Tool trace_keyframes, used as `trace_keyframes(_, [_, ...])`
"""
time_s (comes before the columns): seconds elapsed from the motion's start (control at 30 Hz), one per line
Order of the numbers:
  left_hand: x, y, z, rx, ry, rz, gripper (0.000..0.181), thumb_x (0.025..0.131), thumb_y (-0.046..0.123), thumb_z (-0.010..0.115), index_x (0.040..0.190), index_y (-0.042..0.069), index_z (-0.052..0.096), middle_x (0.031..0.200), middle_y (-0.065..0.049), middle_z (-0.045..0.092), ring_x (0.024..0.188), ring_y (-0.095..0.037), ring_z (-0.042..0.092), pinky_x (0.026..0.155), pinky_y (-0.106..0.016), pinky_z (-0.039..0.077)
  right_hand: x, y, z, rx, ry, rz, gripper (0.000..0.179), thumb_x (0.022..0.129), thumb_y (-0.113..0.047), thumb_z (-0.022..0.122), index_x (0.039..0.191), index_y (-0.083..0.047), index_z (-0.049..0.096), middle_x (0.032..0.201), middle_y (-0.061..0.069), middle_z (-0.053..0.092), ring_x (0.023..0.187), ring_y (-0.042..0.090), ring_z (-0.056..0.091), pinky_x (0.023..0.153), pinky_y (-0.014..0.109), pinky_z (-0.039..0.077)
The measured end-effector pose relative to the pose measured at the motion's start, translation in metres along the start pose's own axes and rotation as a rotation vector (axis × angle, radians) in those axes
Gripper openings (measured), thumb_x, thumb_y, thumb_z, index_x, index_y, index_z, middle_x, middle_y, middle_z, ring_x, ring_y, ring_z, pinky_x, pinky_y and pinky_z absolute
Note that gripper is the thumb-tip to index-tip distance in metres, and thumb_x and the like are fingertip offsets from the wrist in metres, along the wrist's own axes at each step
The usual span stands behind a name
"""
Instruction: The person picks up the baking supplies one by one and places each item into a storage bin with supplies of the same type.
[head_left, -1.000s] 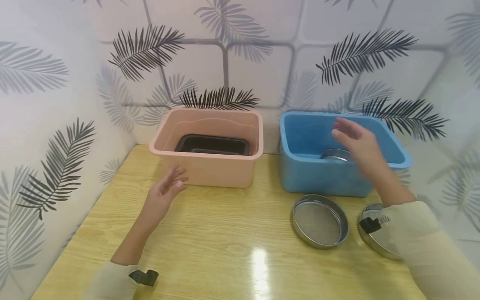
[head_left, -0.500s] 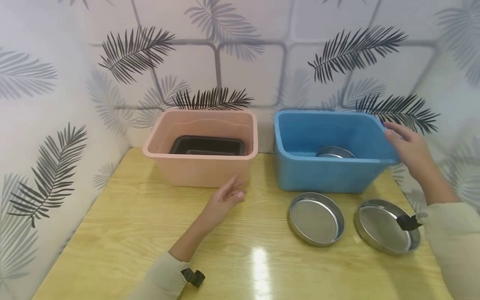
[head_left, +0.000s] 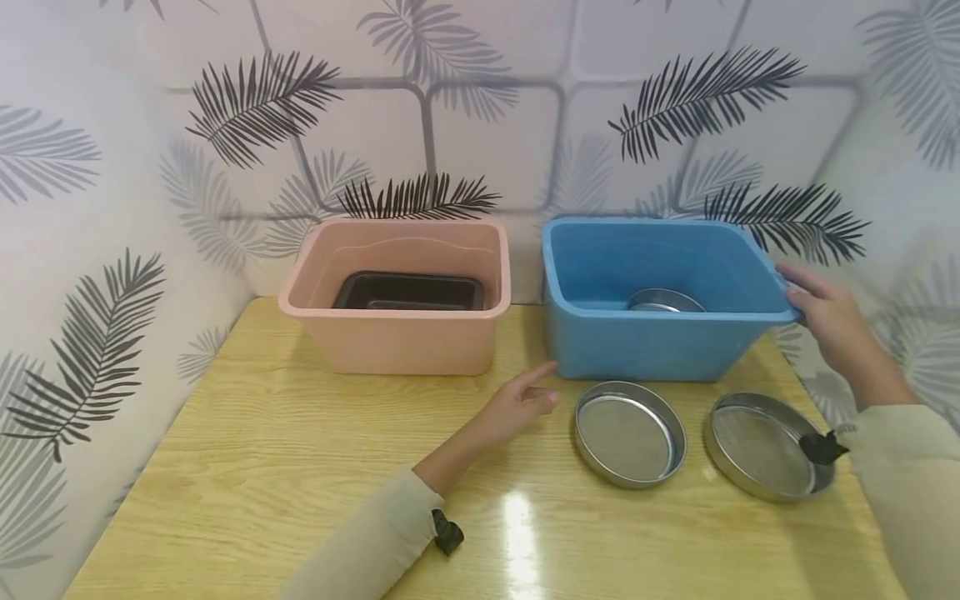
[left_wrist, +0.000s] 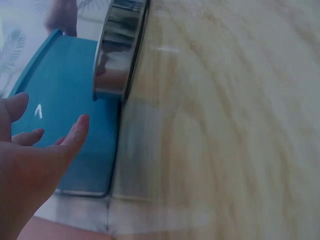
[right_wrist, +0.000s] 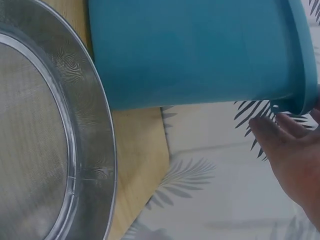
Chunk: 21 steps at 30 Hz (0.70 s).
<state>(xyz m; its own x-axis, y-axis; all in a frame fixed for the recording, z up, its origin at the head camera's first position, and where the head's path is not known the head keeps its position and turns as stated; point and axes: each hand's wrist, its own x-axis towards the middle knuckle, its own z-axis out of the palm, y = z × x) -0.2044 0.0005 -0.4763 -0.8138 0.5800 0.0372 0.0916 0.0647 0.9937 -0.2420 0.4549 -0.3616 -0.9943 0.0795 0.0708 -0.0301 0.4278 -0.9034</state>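
Note:
A blue plastic bin (head_left: 637,346) stands at the back right of the table, with a round metal sieve (head_left: 663,300) partly visible inside. My right hand (head_left: 832,321) holds the bin's right-end rim; in the right wrist view, the fingers (right_wrist: 282,130) reach under that rim. My left hand (head_left: 517,408) hovers by the bin's lower left front corner, index finger extended and nothing held. In the left wrist view, its fingers spread before the blue wall (left_wrist: 80,145), apart from it as far as I can tell. Two more sieves, one nearer the middle (head_left: 626,437) and one farther right (head_left: 765,450), lie in front of the bin.
To the left stands a pink bin (head_left: 405,342) with a dark rectangular pan (head_left: 412,292) inside. The wooden table (head_left: 300,483) meets a leaf-patterned wall (head_left: 495,142) behind and at the left. The right sieve lies close to my right sleeve (head_left: 900,475).
My left hand has moved right, from beside the pink bin past its front to the blue bin's left corner. The right hand has moved from above the blue bin to its right rim.

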Motion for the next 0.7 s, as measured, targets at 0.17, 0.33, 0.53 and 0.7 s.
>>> trace_keyframes(0.17, [0.015, -0.008, 0.02, 0.086, -0.069, -0.004, 0.055, 0.104, 0.019, 0.057, 0.155, 0.009, 0.039, 0.149, -0.019, 0.052, 0.131, -0.031, 0.057, 0.099, -0.034, 0.053, 0.0, 0.013, -0.004, 0.423, -0.097, -0.023, 0.044, 0.106, -0.013, 0.051, 0.15, -0.016, 0.051, 0.122, -0.015, 0.055, 0.09, -0.002, 0.067, 0.075, 0.012, 0.055])
trace_keyframes(0.33, [0.024, -0.009, 0.03, 0.183, -0.108, 0.029, 0.053, 0.104, 0.018, 0.057, 0.154, 0.008, 0.042, 0.151, -0.014, 0.051, 0.137, -0.031, 0.052, 0.104, -0.026, 0.048, 0.0, 0.019, -0.005, 0.532, -0.144, -0.04, 0.041, 0.106, -0.013, 0.049, 0.147, -0.019, 0.055, 0.149, 0.002, 0.038, 0.099, -0.002, 0.066, 0.079, 0.014, 0.056])
trace_keyframes(0.53, [0.036, -0.016, 0.035, 0.27, -0.161, 0.041, 0.052, 0.103, 0.018, 0.059, 0.151, 0.006, 0.046, 0.153, -0.01, 0.049, 0.144, -0.02, 0.041, 0.118, -0.028, 0.034, 0.001, 0.02, -0.004, 0.604, -0.168, -0.031, 0.042, 0.107, -0.011, 0.048, 0.148, -0.019, 0.053, 0.153, 0.001, 0.038, 0.1, 0.002, 0.068, 0.079, 0.016, 0.057])
trace_keyframes(0.7, [0.038, -0.019, 0.038, 0.37, -0.214, 0.001, 0.05, 0.103, 0.025, 0.059, 0.15, 0.008, 0.049, 0.154, -0.009, 0.048, 0.147, -0.019, 0.037, 0.12, -0.03, 0.032, 0.001, 0.022, -0.002, 0.618, -0.177, -0.01, 0.047, 0.107, -0.013, 0.048, 0.153, -0.019, 0.045, 0.163, 0.0, 0.025, 0.103, 0.001, 0.067, 0.082, 0.016, 0.057])
